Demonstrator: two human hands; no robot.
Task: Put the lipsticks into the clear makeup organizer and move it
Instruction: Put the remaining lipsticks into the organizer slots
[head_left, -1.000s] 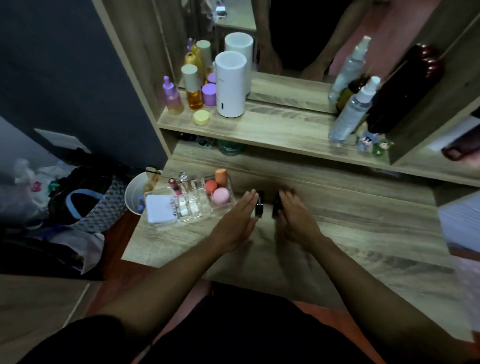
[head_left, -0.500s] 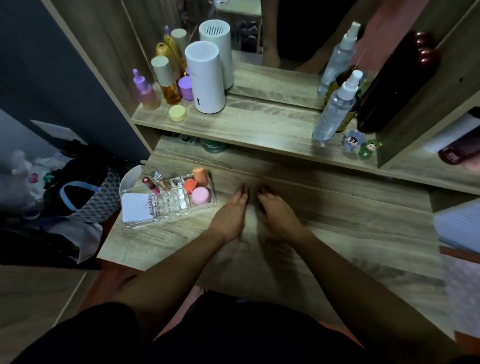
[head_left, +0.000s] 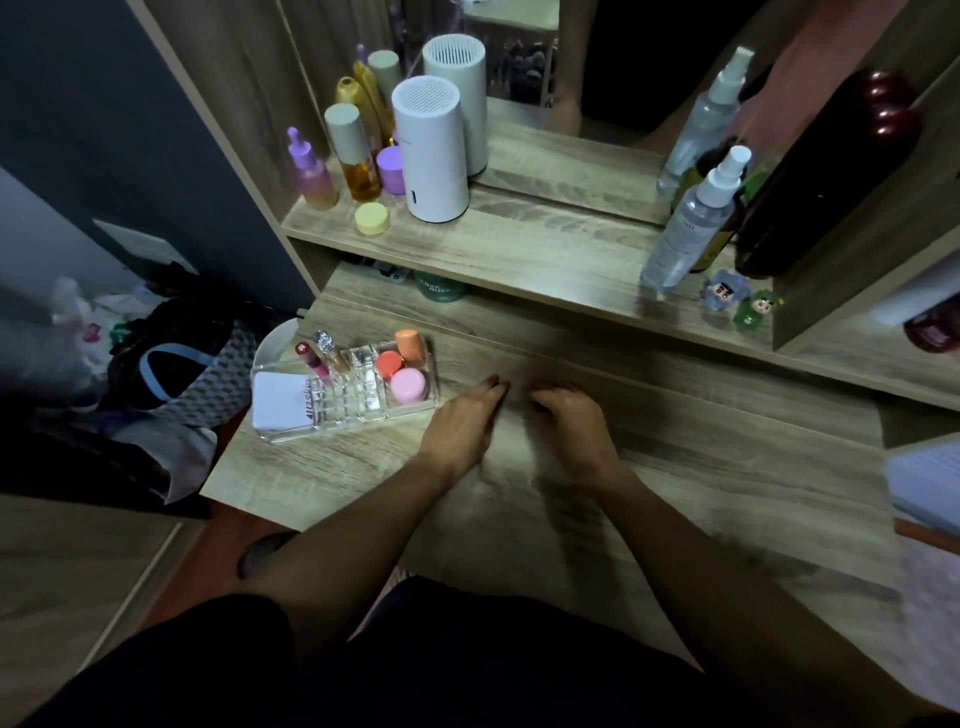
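The clear acrylic makeup organizer (head_left: 345, 392) sits near the wooden table's (head_left: 727, 467) left edge, its long axis running left-right. The left hand (head_left: 460, 423), flat and empty, lies just beside its right end. The right hand (head_left: 569, 423), farther off, is curled; whether it holds lipsticks I cannot tell.

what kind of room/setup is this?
Likely a bedroom dressing table. A mirror stands behind a wooden shelf of skincare bottles and a spray bottle, and a clear makeup organizer sits on the desk near both hands.
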